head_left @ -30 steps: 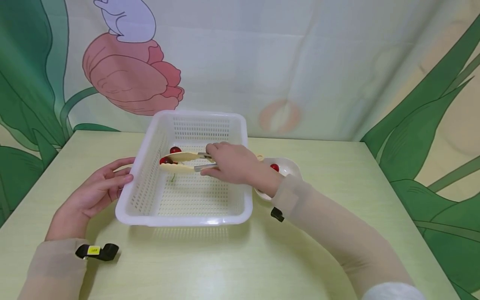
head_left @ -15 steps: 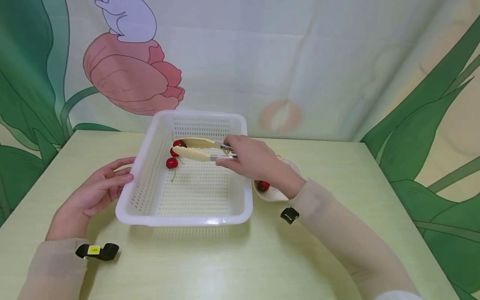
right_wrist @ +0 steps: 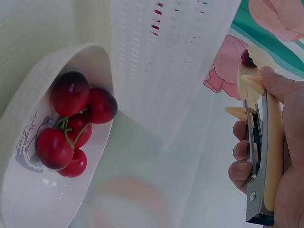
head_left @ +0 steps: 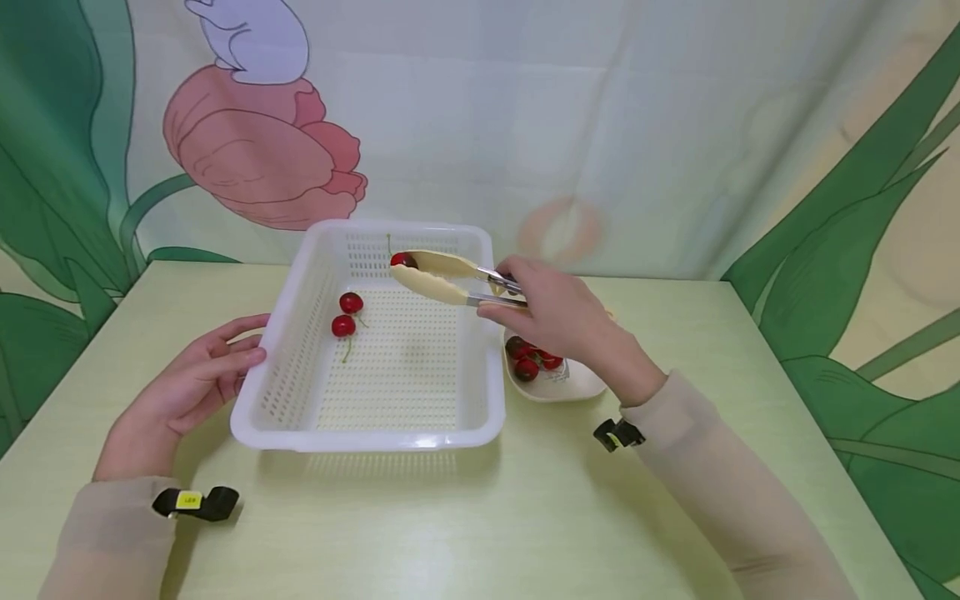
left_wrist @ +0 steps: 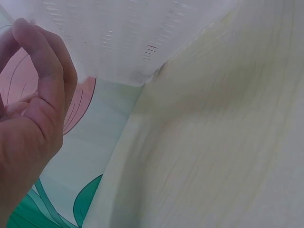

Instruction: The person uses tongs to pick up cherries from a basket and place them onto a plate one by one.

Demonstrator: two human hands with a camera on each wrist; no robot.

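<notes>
My left hand (head_left: 197,375) grips the left rim of a white plastic basket (head_left: 367,441) with thumb and fingertips. In my right hand (head_left: 558,310) are food tongs (head_left: 431,286) with cream scalloped heads and metal arms. Between the heads sits a dark red cherry (head_left: 401,260), its green stem pointing up, held over the back part of the basket. Two more cherries (head_left: 343,326) with stems lie on the perforated basket floor, toward the left. In the right wrist view, my fingers wrap the tongs, and the cherry (right_wrist: 247,59) shows partly behind a tong head.
Right of the basket stands a small white bowl (head_left: 573,383) with several cherries (right_wrist: 55,148), partly below my right hand in the head view. The pale wooden-look table (head_left: 450,525) ends at a printed curtain (head_left: 660,167) behind.
The tongs have lifted a cherry from the left of the basket floor and moved it up and to the right. My left hand stays on the rim.
</notes>
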